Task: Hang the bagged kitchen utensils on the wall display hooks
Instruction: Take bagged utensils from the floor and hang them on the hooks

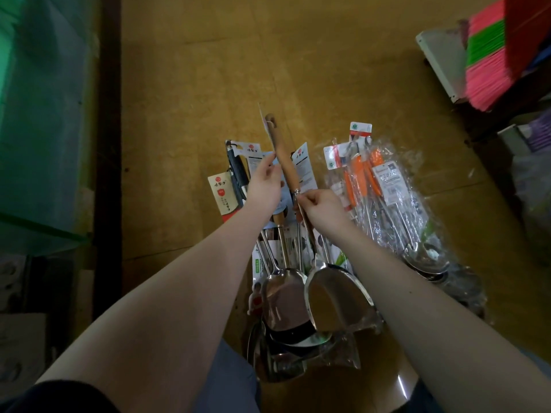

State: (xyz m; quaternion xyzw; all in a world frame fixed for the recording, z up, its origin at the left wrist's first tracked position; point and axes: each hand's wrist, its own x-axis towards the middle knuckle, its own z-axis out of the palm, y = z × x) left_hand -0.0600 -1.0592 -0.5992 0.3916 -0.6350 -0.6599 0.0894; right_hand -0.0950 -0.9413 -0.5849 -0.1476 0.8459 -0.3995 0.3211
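Observation:
A pile of bagged steel spatulas [283, 290] lies on the brown floor below me. My right hand [320, 204] pinches the metal neck of one wooden-handled spatula [281, 153], lifted above the pile, its steel blade [334, 296] towards me. My left hand [265, 181] touches the side of that wooden handle with its fingertips, fingers fairly straight. To the right lies a clear bag of orange-handled ladles [372, 186] with steel bowls. No wall hooks are in view.
A green glass-fronted cabinet [44, 129] stands on the left. At the upper right are pink and green brooms [492, 55] and a white box [441, 55]. Bare brown floor [268, 55] stretches ahead of the pile.

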